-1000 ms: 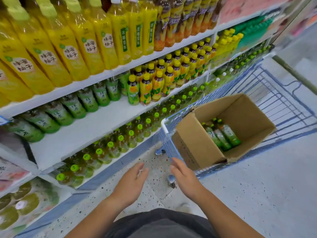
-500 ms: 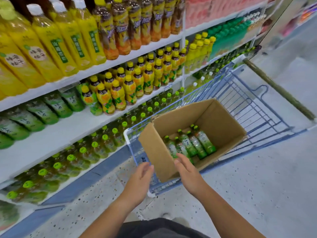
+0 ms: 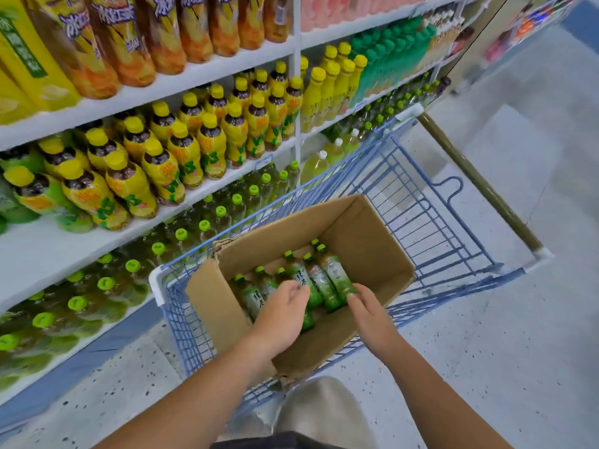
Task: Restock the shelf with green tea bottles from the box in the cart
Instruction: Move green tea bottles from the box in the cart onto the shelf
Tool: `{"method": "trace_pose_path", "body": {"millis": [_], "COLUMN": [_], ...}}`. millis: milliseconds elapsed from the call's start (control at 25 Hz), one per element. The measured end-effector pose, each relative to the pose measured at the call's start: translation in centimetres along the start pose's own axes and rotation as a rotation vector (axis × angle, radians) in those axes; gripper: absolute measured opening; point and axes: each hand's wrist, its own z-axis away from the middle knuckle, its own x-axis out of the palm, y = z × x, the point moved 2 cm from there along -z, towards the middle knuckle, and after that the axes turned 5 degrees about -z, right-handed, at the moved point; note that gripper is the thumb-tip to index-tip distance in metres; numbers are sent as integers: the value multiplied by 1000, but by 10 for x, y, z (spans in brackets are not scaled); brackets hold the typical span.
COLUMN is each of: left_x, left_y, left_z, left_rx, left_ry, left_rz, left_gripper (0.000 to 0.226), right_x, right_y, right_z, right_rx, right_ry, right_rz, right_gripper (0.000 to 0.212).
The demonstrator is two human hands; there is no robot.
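Green tea bottles (image 3: pixel 335 280), brush-script labels, lie beneath left hand (image 3: pixel 282 315), right hand (image 3: pixel 368 311), fingers (image 3: pixel 300 294) relaxed.

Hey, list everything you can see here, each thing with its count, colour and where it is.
cardboard box: one, brown, in the cart
green tea bottles: about seven, green caps, lying in the box
cart: one, blue wire, beside the shelves
yellow-capped bottles: many, yellow labels, middle shelf
green-capped bottles: many, pale green, lower shelf
shelves: several, white, left of cart
left hand: one, over the boxed bottles
right hand: one, at the rightmost bottles' bases
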Motion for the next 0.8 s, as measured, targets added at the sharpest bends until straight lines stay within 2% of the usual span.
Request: {"method": "trace_pose_path", "body": {"millis": [200, 400, 520, 680, 760, 800], "left_x": [33, 72, 92, 116, 128, 135], "left_y": [-14, -74, -107, -130, -139, -144], "left_z": [-78, -157, -201, -252, -272, -279], "left_rx": [-182, -446, -544, -624, -667, -680], "left_ry": [23, 83, 94, 129, 156, 175], "left_rz": [49, 28, 9, 1, -20, -39], "left_gripper": [53, 68, 70, 48, 28, 28], "right_x": [-26, -22, -14, -2, 4, 6], "right_y": [8, 45, 76, 108, 123, 129], "right_z": [-96, -215, -277, -336, -353, -358], "right_rx": [50, 56, 72, 51, 96, 123], "right_ry": [-105, -288, -337, -297, -298, -314], "right_rz": [220, 435, 541, 622, 654, 671], "right_gripper": [54, 55, 57, 47, 48, 51]}}
